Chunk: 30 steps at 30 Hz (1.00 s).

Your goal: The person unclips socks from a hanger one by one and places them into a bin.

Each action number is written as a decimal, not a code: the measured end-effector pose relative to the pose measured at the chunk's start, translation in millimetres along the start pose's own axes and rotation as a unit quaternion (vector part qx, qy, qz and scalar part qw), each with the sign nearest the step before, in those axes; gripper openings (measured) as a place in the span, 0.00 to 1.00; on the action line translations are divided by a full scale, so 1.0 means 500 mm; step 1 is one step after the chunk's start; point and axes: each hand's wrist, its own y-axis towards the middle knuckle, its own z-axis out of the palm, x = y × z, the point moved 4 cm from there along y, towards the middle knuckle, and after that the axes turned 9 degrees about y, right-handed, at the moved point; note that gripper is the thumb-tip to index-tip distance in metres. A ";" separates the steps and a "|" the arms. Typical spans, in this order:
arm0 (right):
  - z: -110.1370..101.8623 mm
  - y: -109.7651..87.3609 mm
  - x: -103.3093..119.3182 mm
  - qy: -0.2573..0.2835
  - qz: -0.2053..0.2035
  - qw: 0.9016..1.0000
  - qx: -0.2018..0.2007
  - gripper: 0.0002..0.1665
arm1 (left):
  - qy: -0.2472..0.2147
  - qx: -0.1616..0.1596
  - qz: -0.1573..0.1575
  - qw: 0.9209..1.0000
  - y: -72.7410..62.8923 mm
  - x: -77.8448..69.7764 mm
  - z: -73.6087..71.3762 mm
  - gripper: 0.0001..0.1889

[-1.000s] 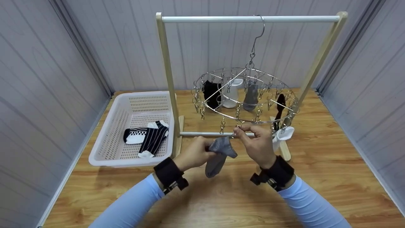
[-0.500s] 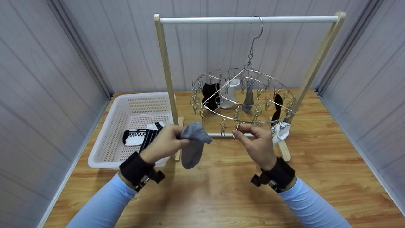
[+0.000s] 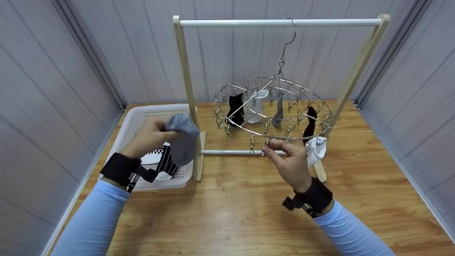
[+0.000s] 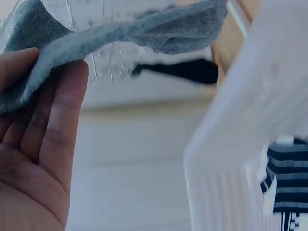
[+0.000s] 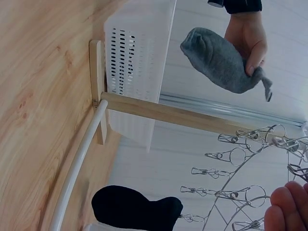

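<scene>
My left hand (image 3: 149, 138) pinches a grey sock (image 3: 182, 146) near its cuff and holds it above the basket's right side. The sock's foot dangles down; in the left wrist view its grey fabric (image 4: 96, 41) stretches between thumb and fingers. My right hand (image 3: 292, 164) stays at the front rim of the round wire sock hanger (image 3: 245, 127), thumb and forefinger pinching a metal clip (image 3: 267, 143). Black (image 3: 236, 111), white (image 3: 255, 113) and grey (image 3: 278, 115) socks hang from the hanger's back. Another black sock (image 3: 310, 123) and a white sock (image 3: 316, 153) hang at its right.
A white plastic basket (image 3: 161, 112) stands at left with black-and-white striped socks (image 3: 167, 164) inside. A wooden rack's left post (image 3: 187, 64) rises beside it. The hanger hooks over the rack's white top rod (image 3: 238, 23); a lower bar (image 3: 231, 152) crosses near the wooden table (image 3: 241, 213).
My left hand has carried the grey sock leftward and up, away from the clips, to over the basket. My right hand has stayed at the clip. The hanging socks have turned slightly.
</scene>
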 end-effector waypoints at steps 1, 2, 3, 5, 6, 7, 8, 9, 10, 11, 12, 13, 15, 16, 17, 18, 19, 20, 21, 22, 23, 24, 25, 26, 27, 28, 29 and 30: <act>0.001 0.000 0.001 0.000 -0.004 1.000 0.001 0.06 | -0.001 -0.001 -0.010 1.000 0.002 0.008 -0.007 0.06; 0.001 0.000 0.002 -0.001 -0.008 1.000 0.001 0.06 | -0.005 0.000 -0.019 1.000 0.003 0.015 -0.014 0.05; 0.001 0.001 0.003 -0.003 -0.011 1.000 0.002 0.06 | -0.006 0.001 -0.028 1.000 0.006 0.023 -0.019 0.06; 0.002 0.001 0.003 -0.007 -0.014 1.000 0.002 0.06 | -0.007 0.005 -0.045 0.999 0.012 0.038 -0.028 0.09; 0.002 0.001 0.003 -0.009 -0.016 1.000 0.003 0.06 | -0.006 0.007 -0.051 0.999 0.017 0.047 -0.031 0.10; 0.003 0.001 0.003 -0.011 -0.018 1.000 0.003 0.06 | -0.006 0.007 -0.058 0.998 0.021 0.054 -0.034 0.10; 0.003 0.001 0.003 -0.013 -0.020 1.000 0.005 0.06 | -0.006 0.007 -0.065 0.998 0.025 0.062 -0.037 0.11; 0.004 0.001 0.003 -0.014 -0.021 1.000 0.007 0.06 | -0.007 0.006 -0.072 0.997 0.030 0.069 -0.039 0.12; 0.005 0.001 0.003 -0.015 -0.022 1.000 0.010 0.07 | -0.008 0.004 -0.079 0.997 0.035 0.077 -0.040 0.12; 0.006 0.001 0.003 -0.016 -0.024 1.000 0.013 0.07 | -0.011 0.003 -0.086 0.996 0.039 0.083 -0.040 0.13; 0.007 0.001 0.004 -0.017 -0.024 0.999 0.014 0.07 | -0.013 0.003 -0.092 0.996 0.044 0.091 -0.039 0.13; 0.007 0.001 0.004 -0.019 -0.024 0.999 0.015 0.07 | -0.014 0.003 -0.100 0.995 0.048 0.097 -0.037 0.14; 0.008 0.001 0.006 -0.020 -0.023 0.999 0.016 0.07 | -0.011 0.009 -0.112 0.994 0.058 0.111 -0.030 0.15; 0.009 0.000 0.007 -0.021 -0.022 0.999 0.016 0.07 | -0.002 0.015 -0.116 0.993 0.062 0.118 -0.025 0.15; 0.009 0.000 0.008 -0.023 -0.021 0.999 0.016 0.07 | 0.009 0.022 -0.121 0.992 0.066 0.125 -0.020 0.14; 0.010 0.000 0.009 -0.023 -0.021 0.999 0.016 0.07 | 0.025 0.030 -0.127 0.991 0.070 0.132 -0.015 0.14; 0.010 0.000 0.010 -0.024 -0.020 0.999 0.017 0.07 | 0.042 0.039 -0.133 0.989 0.074 0.139 -0.010 0.12; 0.011 0.000 0.011 -0.025 -0.020 0.999 0.019 0.07 | 0.058 0.048 -0.140 0.987 0.077 0.146 -0.004 0.12; 0.011 0.001 0.012 -0.024 -0.020 0.999 0.020 0.07 | 0.070 0.060 -0.148 0.985 0.080 0.152 0.001 0.11; 0.012 0.001 0.013 -0.023 -0.020 0.999 0.021 0.07 | 0.078 0.073 -0.158 0.982 0.082 0.158 0.007 0.11; 0.012 0.001 0.013 -0.020 -0.019 0.999 0.022 0.07 | 0.087 0.085 -0.168 0.978 0.083 0.164 0.012 0.12; 0.012 0.000 0.013 -0.017 -0.018 0.999 0.023 0.08 | 0.091 0.096 -0.177 0.975 0.085 0.170 0.017 0.12; 0.012 0.000 0.014 -0.014 -0.017 0.999 0.023 0.08 | 0.096 0.107 -0.187 0.972 0.086 0.176 0.021 0.12; 0.012 0.000 0.014 -0.013 -0.017 0.999 0.024 0.08 | 0.103 0.116 -0.195 0.968 0.087 0.181 0.024 0.13; 0.012 0.000 0.014 -0.012 -0.016 0.999 0.024 0.08 | 0.110 0.125 -0.203 0.965 0.087 0.186 0.028 0.14; 0.012 0.000 0.014 -0.014 -0.017 0.999 0.024 0.08 | 0.122 0.131 -0.211 0.961 0.089 0.193 0.031 0.13; 0.012 0.000 0.013 -0.016 -0.018 0.999 0.024 0.08 | 0.133 0.136 -0.216 0.958 0.090 0.197 0.034 0.12; 0.012 0.000 0.013 -0.020 -0.019 0.999 0.024 0.08 | 0.148 0.142 -0.223 0.953 0.092 0.204 0.038 0.11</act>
